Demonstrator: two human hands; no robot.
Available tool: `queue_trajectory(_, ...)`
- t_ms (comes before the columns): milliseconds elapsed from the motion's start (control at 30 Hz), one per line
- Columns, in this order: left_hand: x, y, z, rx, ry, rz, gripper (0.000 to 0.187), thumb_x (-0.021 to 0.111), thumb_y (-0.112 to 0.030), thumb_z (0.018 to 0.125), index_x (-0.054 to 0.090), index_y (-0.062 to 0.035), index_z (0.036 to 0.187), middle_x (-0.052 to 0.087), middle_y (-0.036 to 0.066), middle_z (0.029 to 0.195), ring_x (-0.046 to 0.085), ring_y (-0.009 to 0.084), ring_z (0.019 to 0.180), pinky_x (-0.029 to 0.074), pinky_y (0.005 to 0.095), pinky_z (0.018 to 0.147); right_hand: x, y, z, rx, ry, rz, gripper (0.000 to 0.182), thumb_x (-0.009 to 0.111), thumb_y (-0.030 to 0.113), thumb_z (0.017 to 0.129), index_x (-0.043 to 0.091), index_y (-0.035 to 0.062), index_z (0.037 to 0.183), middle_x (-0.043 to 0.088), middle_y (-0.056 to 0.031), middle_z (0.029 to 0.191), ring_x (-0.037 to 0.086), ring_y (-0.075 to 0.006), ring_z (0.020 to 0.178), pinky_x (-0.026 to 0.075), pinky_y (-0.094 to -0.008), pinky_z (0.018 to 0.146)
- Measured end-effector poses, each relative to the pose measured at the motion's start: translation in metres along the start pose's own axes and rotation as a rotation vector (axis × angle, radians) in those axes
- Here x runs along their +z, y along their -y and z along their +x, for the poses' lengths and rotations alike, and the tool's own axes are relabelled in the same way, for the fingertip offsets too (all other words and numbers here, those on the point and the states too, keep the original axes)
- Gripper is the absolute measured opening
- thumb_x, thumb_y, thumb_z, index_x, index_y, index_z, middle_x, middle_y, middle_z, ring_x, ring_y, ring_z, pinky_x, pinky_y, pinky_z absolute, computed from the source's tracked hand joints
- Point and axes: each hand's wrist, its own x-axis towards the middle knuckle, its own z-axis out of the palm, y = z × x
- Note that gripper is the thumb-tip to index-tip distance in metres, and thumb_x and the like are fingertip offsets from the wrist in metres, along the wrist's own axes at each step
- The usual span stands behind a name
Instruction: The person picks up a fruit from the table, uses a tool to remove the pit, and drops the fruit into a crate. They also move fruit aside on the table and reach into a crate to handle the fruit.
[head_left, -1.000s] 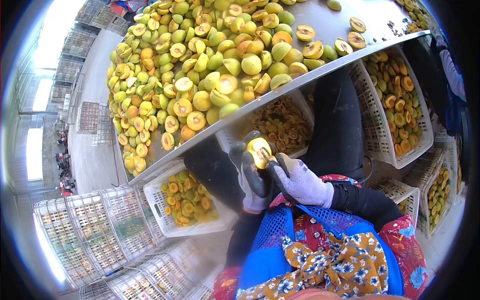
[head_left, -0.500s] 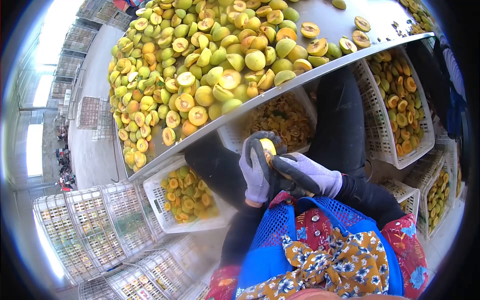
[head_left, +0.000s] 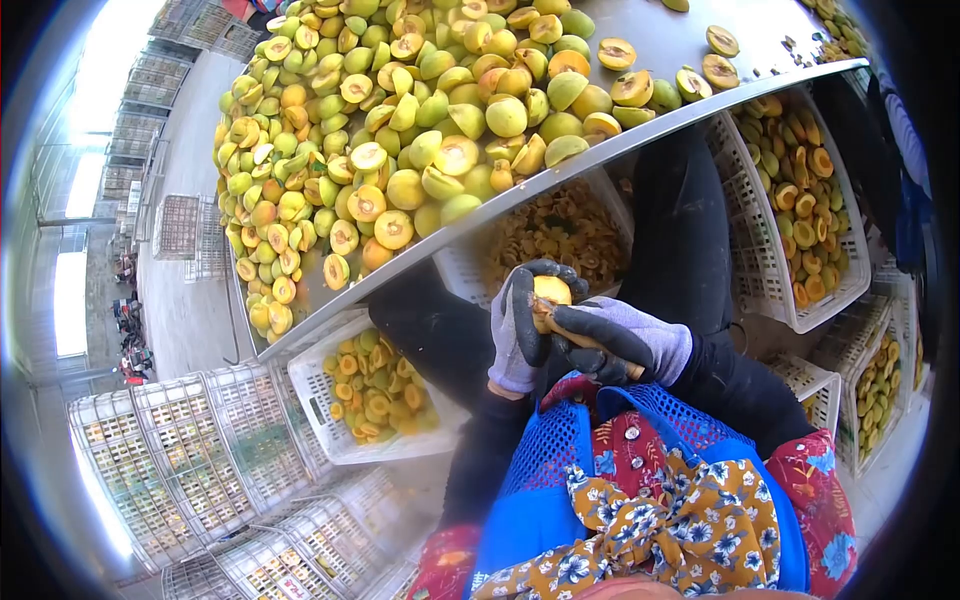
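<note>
Both my hands wear lilac gloves with black palms and meet in front of my lap. My left hand [head_left: 515, 330] is closed around a yellow stone-fruit half [head_left: 551, 291], its cut face turned up. My right hand [head_left: 635, 335] grips a small wooden-handled tool [head_left: 635, 371]; the handle's end sticks out below the fingers. The tool's working end is at the fruit, mostly hidden by the fingers. Just beyond my hands, under the table edge, a white crate [head_left: 460, 277] holds brownish pits and scraps [head_left: 555, 235].
A metal table [head_left: 690, 35] carries a large heap of yellow-green fruit halves [head_left: 400, 130]. White crates of cut fruit stand at left [head_left: 320, 400] and right [head_left: 745, 230]. Stacked crates [head_left: 165, 440] are at lower left. Another person's sleeve [head_left: 905, 140] shows at far right.
The fruit half has turned so that more of its cut face shows. My right hand has shifted slightly, and more of the tool's handle end is visible.
</note>
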Motion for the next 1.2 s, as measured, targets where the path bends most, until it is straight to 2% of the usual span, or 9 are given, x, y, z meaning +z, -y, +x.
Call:
queue_trajectory(200, -0.007, 0.019, 0.001, -0.284, -0.187, -0.737, 0.037, 0.044, -0.033, 0.103, 0.057, 0.0010, 0.112, 0.066, 0.015, 0.100, 0.067, 0.0230, 0.092, 0.056, 0.0369, 0.082, 0.012, 0.005, -0.013, -0.398, -0.440, -1.366, 0.036, 0.055, 0.035, 0.098, 0.051, -0.0003, 0.098, 0.062, -0.0190, 0.066, 0.064, -0.0375, 0.061, 0.048, -0.0478, 0.057)
queue_trajectory(333, -0.072, -0.021, -0.027, 0.352, -0.182, 0.969, 0.029, 0.073, -0.011, 0.085, 0.058, 0.0006, 0.107, 0.067, 0.013, 0.097, 0.066, 0.0202, 0.089, 0.055, 0.0339, 0.076, -0.006, 0.004, -0.009, -0.456, -0.397, -1.188, 0.030, 0.056, 0.030, 0.097, 0.050, 0.0007, 0.097, 0.061, -0.0271, 0.071, 0.062, -0.0450, 0.068, 0.049, -0.0514, 0.060)
queue_trajectory(400, -0.124, -0.011, -0.053, -0.064, -0.730, 0.403, 0.031, 0.064, -0.019, 0.093, 0.059, 0.0018, 0.115, 0.066, 0.012, 0.101, 0.065, 0.0276, 0.089, 0.050, 0.0394, 0.082, -0.013, 0.010, -0.004, -0.372, -0.301, -0.842, 0.031, 0.056, 0.034, 0.098, 0.055, 0.0029, 0.104, 0.062, -0.0148, 0.070, 0.064, -0.0278, 0.065, 0.047, -0.0394, 0.054)
queue_trajectory(533, -0.134, -0.059, -0.044, 0.140, -0.969, 1.527, 0.033, 0.058, -0.023, 0.096, 0.060, 0.0025, 0.117, 0.069, 0.017, 0.099, 0.066, 0.0335, 0.094, 0.049, 0.0422, 0.090, -0.006, 0.029, 0.003, -0.090, -0.112, -0.143, 0.038, 0.055, 0.038, 0.099, 0.057, 0.0075, 0.122, 0.056, 0.0017, 0.071, 0.051, -0.0047, 0.053, 0.040, -0.0230, 0.045)
queue_trajectory(600, -0.109, -0.080, -0.003, -0.061, -0.778, 0.948, 0.042, 0.058, -0.031, 0.096, 0.058, 0.0014, 0.123, 0.069, 0.021, 0.098, 0.065, 0.0384, 0.098, 0.048, 0.0457, 0.091, -0.016, 0.020, 0.014, -0.080, -0.090, 0.060, 0.037, 0.055, 0.039, 0.098, 0.059, 0.0080, 0.119, 0.057, 0.0004, 0.071, 0.048, -0.0049, 0.046, 0.038, -0.0221, 0.042)
queue_trajectory(733, -0.070, -0.071, 0.106, -0.120, -0.550, 1.444, 0.037, 0.062, -0.034, 0.091, 0.062, -0.0009, 0.108, 0.069, 0.022, 0.100, 0.066, 0.0401, 0.091, 0.050, 0.0442, 0.083, -0.026, 0.017, 0.018, 0.043, -0.135, -0.192, 0.042, 0.058, 0.038, 0.097, 0.053, 0.0079, 0.126, 0.057, -0.0006, 0.070, 0.045, -0.0044, 0.041, 0.036, -0.0190, 0.039)
queue_trajectory(900, -0.108, -0.023, 0.142, 0.145, -0.446, 1.048, 0.038, 0.060, -0.029, 0.090, 0.056, -0.0003, 0.115, 0.068, 0.017, 0.089, 0.066, 0.0263, 0.067, 0.053, 0.0365, 0.062, -0.026, 0.013, 0.006, -0.117, -0.141, -0.069, 0.031, 0.057, 0.035, 0.098, 0.060, 0.0068, 0.110, 0.061, -0.0025, 0.075, 0.054, -0.0062, 0.050, 0.040, -0.0208, 0.045)
queue_trajectory(1067, -0.104, -0.045, 0.072, -0.200, -0.128, -0.175, 0.049, 0.055, -0.018, 0.085, 0.051, -0.0036, 0.132, 0.064, 0.012, 0.097, 0.061, 0.0168, 0.064, 0.051, 0.0264, 0.053, -0.021, 0.012, 0.016, -0.389, -0.264, -0.727, 0.030, 0.053, 0.032, 0.100, 0.052, 0.0029, 0.110, 0.060, -0.0103, 0.072, 0.063, -0.0193, 0.062, 0.048, -0.0333, 0.056)
queue_trajectory(1200, -0.058, -0.053, 0.029, -0.284, -0.260, -0.343, 0.042, 0.047, -0.041, 0.099, 0.057, -0.0089, 0.124, 0.064, 0.006, 0.087, 0.057, 0.0125, 0.061, 0.042, 0.0231, 0.049, 0.010, 0.023, 0.008, -0.697, -0.470, -1.279, 0.025, 0.058, 0.023, 0.097, 0.047, 0.0000, 0.102, 0.059, -0.0212, 0.065, 0.062, -0.0396, 0.062, 0.048, -0.0472, 0.057)
